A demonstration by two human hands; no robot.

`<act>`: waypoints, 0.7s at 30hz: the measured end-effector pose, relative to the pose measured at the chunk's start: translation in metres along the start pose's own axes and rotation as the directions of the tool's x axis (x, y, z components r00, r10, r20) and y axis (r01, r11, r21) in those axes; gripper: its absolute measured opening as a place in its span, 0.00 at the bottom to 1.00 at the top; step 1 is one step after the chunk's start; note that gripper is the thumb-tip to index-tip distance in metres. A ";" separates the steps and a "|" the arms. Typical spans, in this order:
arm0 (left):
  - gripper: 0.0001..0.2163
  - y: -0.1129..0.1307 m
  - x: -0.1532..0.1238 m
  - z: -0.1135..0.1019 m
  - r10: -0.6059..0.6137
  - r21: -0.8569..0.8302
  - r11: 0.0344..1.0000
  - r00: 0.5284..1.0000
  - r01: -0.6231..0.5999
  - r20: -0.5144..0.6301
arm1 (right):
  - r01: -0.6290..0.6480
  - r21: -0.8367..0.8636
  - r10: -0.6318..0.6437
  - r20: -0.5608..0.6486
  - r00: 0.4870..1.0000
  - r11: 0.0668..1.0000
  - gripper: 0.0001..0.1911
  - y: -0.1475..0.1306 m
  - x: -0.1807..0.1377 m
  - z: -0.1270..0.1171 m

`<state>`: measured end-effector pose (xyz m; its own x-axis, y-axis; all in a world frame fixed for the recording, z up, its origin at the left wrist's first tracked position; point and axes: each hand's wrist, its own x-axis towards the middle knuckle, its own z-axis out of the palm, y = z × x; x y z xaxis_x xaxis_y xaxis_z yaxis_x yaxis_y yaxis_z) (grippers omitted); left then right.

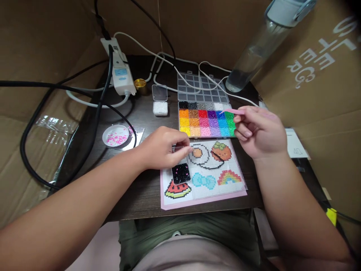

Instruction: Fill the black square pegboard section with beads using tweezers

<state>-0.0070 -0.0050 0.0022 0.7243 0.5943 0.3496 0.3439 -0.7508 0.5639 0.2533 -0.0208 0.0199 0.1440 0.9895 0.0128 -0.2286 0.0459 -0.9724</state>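
Observation:
My right hand is closed around pink tweezers, whose tips point left over the bead organizer. That organizer holds rows of small beads sorted by colour. My left hand has its thumb and forefinger brought together just above a small box of black beads, with a few pink beads among the black. What the pinch holds, if anything, I cannot make out. Under the box lies a pattern sheet with pixel pictures of an egg, a persimmon, a bow, a rainbow and a watermelon slice. A curved row of black beads crosses the egg and persimmon.
A white dish of pink and white beads sits at left on a pegboard. Behind are a box of white beads, a gold cup, a power strip with cables, and a water bottle. Cardboard walls surround the table.

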 end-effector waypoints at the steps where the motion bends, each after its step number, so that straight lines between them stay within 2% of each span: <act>1: 0.08 0.000 0.000 0.000 -0.002 -0.003 1.000 1.000 0.002 0.003 | -0.024 0.021 0.025 -0.008 1.000 0.999 0.04 -0.002 0.001 -0.001; 9: 0.07 0.000 0.001 0.001 -0.003 0.002 1.000 1.000 0.003 -0.008 | -0.099 0.093 0.099 0.011 0.995 0.991 0.03 -0.005 0.002 -0.007; 21: 0.08 0.001 0.001 0.000 -0.032 -0.004 0.999 0.999 0.032 0.012 | -0.040 -0.098 0.043 0.033 0.999 0.994 0.05 -0.001 0.005 -0.011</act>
<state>-0.0056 -0.0058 0.0029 0.7200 0.6146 0.3224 0.3645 -0.7301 0.5779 0.2645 -0.0178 0.0187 0.1020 0.9946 -0.0213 -0.1391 -0.0070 -0.9903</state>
